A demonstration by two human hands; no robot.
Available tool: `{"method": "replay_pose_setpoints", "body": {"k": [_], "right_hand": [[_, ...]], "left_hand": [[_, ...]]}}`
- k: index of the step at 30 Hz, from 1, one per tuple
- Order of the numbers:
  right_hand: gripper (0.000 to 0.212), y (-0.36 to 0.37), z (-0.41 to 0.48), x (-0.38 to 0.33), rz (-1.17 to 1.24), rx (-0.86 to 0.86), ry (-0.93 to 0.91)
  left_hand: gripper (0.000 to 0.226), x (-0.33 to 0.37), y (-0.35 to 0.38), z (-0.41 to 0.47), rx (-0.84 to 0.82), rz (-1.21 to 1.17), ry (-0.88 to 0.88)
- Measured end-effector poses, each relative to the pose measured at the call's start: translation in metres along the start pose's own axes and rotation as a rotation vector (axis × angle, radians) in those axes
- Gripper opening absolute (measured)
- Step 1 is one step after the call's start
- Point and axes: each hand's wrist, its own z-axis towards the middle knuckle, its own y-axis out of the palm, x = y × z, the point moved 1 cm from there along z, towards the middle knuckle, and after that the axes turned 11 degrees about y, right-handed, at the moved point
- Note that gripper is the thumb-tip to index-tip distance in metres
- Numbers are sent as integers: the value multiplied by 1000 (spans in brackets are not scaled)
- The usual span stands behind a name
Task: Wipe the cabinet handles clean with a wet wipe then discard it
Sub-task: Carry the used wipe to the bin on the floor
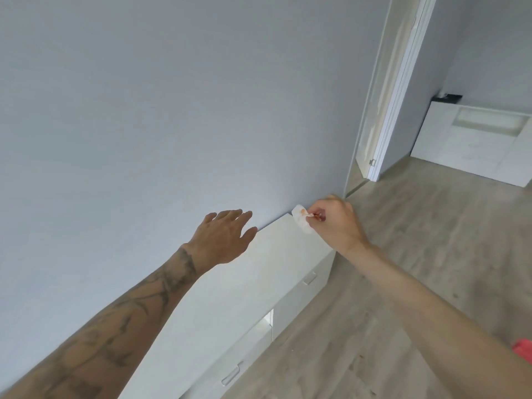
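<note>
A low white cabinet runs along the grey wall, its top facing me. Two pale handles show on its front, one near the far end and one nearer to me. My right hand pinches a white wet wipe with an orange-brown stain, held above the cabinet's far end. My left hand hovers over the cabinet top by the wall, its fingers stretched out and holding nothing.
The cabinet front has an open niche between the handles. Wood-look floor spreads to the right. A white door frame stands beyond the cabinet, with another white unit in the far room. Something red lies at the right edge.
</note>
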Motion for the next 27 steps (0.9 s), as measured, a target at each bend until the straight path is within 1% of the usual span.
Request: {"method": "replay_pose_setpoints", "body": {"k": [4, 8, 19, 27], "right_hand": [[6, -44, 60, 52, -7, 32, 25], [7, -74, 128, 104, -19, 56, 36], [8, -115, 357, 229, -42, 100, 46], [8, -137, 513, 313, -40, 72, 29]], "left_hand": [[58, 45, -6, 85, -4, 0, 34], [59, 77, -10, 178, 5, -9, 61], [60, 119, 1, 453, 26, -69, 108], [61, 155, 13, 624, 14, -84, 94]]}}
